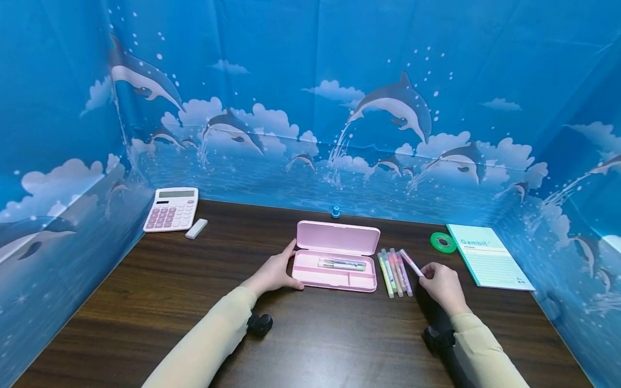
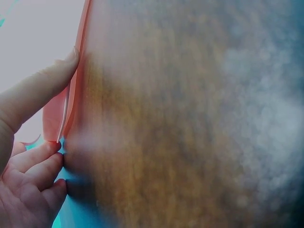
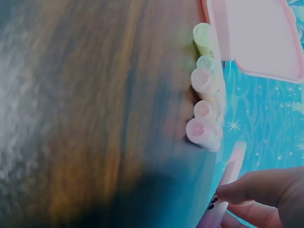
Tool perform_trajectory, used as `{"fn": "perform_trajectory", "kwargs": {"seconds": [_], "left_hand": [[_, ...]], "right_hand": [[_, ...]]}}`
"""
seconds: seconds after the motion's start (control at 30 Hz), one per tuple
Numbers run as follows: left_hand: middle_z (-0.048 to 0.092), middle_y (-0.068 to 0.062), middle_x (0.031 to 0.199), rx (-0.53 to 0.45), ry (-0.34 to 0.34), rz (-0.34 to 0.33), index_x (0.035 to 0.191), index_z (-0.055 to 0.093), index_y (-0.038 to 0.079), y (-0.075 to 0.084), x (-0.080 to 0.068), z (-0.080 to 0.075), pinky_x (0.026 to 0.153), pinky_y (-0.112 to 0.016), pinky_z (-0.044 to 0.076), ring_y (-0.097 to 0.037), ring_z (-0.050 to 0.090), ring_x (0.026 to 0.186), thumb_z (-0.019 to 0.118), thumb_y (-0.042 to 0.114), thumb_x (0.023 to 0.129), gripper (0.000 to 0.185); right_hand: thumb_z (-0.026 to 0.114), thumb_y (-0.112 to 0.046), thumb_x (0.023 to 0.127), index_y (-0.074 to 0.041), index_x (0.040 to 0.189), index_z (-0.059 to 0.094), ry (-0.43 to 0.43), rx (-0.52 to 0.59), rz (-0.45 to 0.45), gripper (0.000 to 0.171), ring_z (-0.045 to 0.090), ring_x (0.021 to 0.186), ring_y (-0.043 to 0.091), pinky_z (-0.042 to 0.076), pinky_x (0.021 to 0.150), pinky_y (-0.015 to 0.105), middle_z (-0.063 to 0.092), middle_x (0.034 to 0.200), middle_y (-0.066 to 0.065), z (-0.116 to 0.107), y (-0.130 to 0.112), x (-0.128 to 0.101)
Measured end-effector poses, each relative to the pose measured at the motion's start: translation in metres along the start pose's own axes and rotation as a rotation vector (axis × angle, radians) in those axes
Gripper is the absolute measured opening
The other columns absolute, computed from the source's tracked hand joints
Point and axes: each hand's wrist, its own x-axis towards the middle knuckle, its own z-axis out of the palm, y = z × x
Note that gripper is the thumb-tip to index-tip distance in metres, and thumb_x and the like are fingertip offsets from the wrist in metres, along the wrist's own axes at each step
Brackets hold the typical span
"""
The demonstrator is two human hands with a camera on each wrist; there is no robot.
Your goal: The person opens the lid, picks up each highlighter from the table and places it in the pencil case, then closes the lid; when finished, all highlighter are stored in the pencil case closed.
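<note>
Over on the right, the right hand (image 1: 442, 286) has a pale pink marker (image 1: 411, 262) in its grip, thumb and fingers pinching the near end while the far end slants left! Whether that far tip touches the tabletop (image 1: 335, 339), I cannot tell. Just left of it lie the other markers (image 1: 395, 274), side by side, yellow-green through pink to purple.

Centre stage, the pink pencil case (image 1: 320, 276), lid standing open on the far side! The left hand (image 1: 275, 274) has its grip spread around the left end, thumb at the near corner, fingers at the far side. Inside, slim pens (image 1: 342, 264) lie across the far compartment.

Out far left, a calculator (image 1: 171, 210) with a white block (image 1: 196, 229) just beside it; far right, a green ring (image 1: 443, 242) near a notepad (image 1: 487, 256); and a small blue object (image 1: 335, 212) at the far edge, beyond the case!
</note>
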Motion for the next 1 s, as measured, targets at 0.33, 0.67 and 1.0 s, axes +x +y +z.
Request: {"fn": "perform_trajectory", "kwargs": {"seconds": [0.33,0.67,1.0], "left_hand": [[0.046,-0.012,0.143,0.002,0.006,-0.005,0.153,0.011,0.006,0.000,0.000,-0.002,0.107,-0.047,0.033,-0.029,0.044,0.131,0.088,0.030,0.065,0.120],[0.047,-0.013,0.143,-0.007,-0.001,0.011,0.153,0.012,0.006,0.000,-0.001,-0.001,0.106,-0.047,0.034,-0.029,0.045,0.130,0.088,0.030,0.065,0.119],[0.047,-0.014,0.142,-0.009,0.004,0.010,0.153,0.012,0.006,0.002,-0.002,0.000,0.106,-0.047,0.034,-0.029,0.045,0.129,0.088,0.030,0.065,0.119]], "right_hand": [[0.069,-0.008,0.080,-0.001,0.088,0.068,0.017,-0.018,-0.087,0.011,0.051,0.065,0.020,0.042,0.058,0.033,0.063,0.076,0.007,0.002,-0.019,0.001],[0.073,-0.009,0.078,-0.003,0.091,0.071,0.019,-0.012,-0.154,0.015,0.052,0.069,0.021,0.047,0.060,0.036,0.064,0.081,0.009,0.009,-0.038,0.001],[0.074,-0.008,0.078,-0.009,0.089,0.071,-0.018,-0.006,-0.191,0.012,0.051,0.069,0.019,0.047,0.057,0.031,0.059,0.081,0.007,0.018,-0.064,0.003]]}}
